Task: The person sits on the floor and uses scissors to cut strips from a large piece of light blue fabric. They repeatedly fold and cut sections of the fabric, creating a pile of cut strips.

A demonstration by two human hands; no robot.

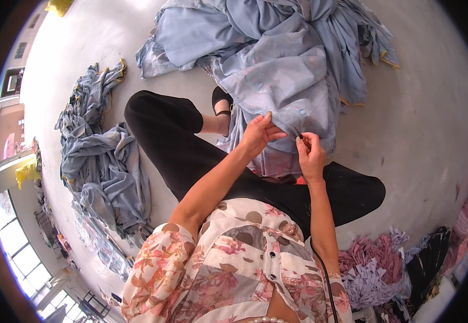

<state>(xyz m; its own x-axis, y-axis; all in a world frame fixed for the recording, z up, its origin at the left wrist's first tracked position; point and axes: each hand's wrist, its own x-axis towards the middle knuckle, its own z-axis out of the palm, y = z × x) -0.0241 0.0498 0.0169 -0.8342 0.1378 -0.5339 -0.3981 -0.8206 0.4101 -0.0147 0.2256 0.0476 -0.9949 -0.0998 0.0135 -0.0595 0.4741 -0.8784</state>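
Note:
A large light-blue cloth point(277, 70) with faint pink and blue spots is spread in loose folds from the floor onto my lap. My left hand point(259, 135) pinches a bit of this cloth between thumb and forefinger, its other fingers curled loosely. Just to the right, my right hand point(312, 153) is closed with thumb against fingers at the cloth's surface. A small dark thing shows at its fingertips, too small to name. Both hands are close together over the near part of the cloth.
I sit on a pale floor point(406, 134), legs in black trousers point(191, 142). At left lies a long heap of blue-grey cloth point(102, 167) with yellow edging. Pink and lilac cloth strips point(374, 266) are piled at lower right. A black cord point(326, 274) runs past my right arm.

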